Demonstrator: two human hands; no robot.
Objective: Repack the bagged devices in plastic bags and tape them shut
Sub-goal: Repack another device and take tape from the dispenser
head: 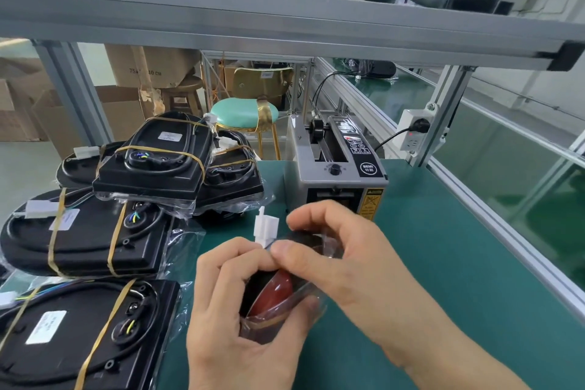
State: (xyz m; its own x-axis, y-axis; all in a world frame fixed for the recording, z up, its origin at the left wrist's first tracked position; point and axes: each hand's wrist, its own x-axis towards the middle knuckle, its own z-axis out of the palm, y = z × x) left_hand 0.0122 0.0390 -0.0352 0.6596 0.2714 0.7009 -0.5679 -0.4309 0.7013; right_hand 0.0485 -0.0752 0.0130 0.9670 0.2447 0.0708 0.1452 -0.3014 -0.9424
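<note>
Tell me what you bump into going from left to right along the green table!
Pile of black bagged devices with yellow bands → left hand → right hand, both gripping a clear bag with a red-and-black device → bare green table mat.

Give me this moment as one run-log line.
step: bagging | left hand: grips bagged device | right hand: pinches bag top by white connector | tape dispenser: behind, untouched | tape: not yet applied

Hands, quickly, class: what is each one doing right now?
Left hand: grips the bagged device from below.
Right hand: pinches the bag's top edge beside the white connector.
</note>
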